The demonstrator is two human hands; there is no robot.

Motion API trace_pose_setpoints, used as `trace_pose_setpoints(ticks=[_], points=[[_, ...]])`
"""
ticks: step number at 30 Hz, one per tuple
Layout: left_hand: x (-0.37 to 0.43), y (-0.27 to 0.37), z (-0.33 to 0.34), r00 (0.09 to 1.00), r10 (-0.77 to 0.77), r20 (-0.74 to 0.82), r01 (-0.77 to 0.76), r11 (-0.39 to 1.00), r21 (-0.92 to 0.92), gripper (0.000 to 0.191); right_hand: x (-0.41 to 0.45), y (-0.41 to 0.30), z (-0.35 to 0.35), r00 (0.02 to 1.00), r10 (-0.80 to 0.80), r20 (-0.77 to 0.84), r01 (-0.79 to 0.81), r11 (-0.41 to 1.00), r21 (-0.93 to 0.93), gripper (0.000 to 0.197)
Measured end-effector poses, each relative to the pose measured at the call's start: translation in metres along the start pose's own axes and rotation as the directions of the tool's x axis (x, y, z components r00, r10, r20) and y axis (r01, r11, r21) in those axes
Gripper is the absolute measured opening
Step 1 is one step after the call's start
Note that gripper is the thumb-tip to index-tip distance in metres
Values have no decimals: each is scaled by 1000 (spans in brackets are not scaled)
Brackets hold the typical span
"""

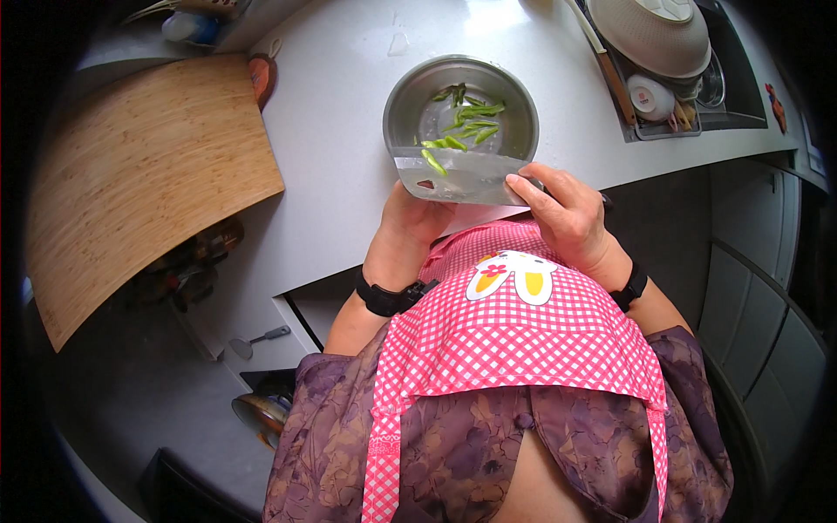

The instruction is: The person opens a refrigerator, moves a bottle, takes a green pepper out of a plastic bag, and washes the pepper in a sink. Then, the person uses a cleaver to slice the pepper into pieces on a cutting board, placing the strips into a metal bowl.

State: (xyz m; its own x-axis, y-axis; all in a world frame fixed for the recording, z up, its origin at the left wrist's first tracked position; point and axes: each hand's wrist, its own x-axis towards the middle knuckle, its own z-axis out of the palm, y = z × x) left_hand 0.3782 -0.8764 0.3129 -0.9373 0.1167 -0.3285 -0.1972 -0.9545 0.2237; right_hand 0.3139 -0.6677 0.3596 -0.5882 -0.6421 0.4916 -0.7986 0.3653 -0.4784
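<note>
A round stainless steel bowl (394, 118) stands on the white counter before me, with sliced green peppers (477, 112) lying in it. Over its near edge is the broad blade of a cleaver (467, 176), held flat, with a strip of green pepper (433, 162) on it. My right hand (565, 212) grips the cleaver at its right end, fingertips on the blade; the handle is mostly hidden. My left hand (418, 216) is below the blade's left part. Its fingers are hidden by the blade, so what it holds or touches cannot be told.
A bamboo cutting board (157, 170) lies at the left. At the upper right, a sink (739, 98) has a dish rack (667, 135) with an upturned pale colander (654, 39) and a white cup (650, 98). An orange-brown pad (261, 78) is by the board.
</note>
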Motion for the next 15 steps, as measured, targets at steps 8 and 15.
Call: trace_pose_setpoints(ticks=[8, 15], points=[[8, 10, 23, 952, -218, -217, 194, 973, -124, 9, -9, 22, 5, 987, 161, 22, -161, 987, -7, 33], [6, 8, -3, 928, -158, -337, 192, 979, 68, 17, 2, 2, -4, 996, 88, -9, -87, 996, 33, 29]])
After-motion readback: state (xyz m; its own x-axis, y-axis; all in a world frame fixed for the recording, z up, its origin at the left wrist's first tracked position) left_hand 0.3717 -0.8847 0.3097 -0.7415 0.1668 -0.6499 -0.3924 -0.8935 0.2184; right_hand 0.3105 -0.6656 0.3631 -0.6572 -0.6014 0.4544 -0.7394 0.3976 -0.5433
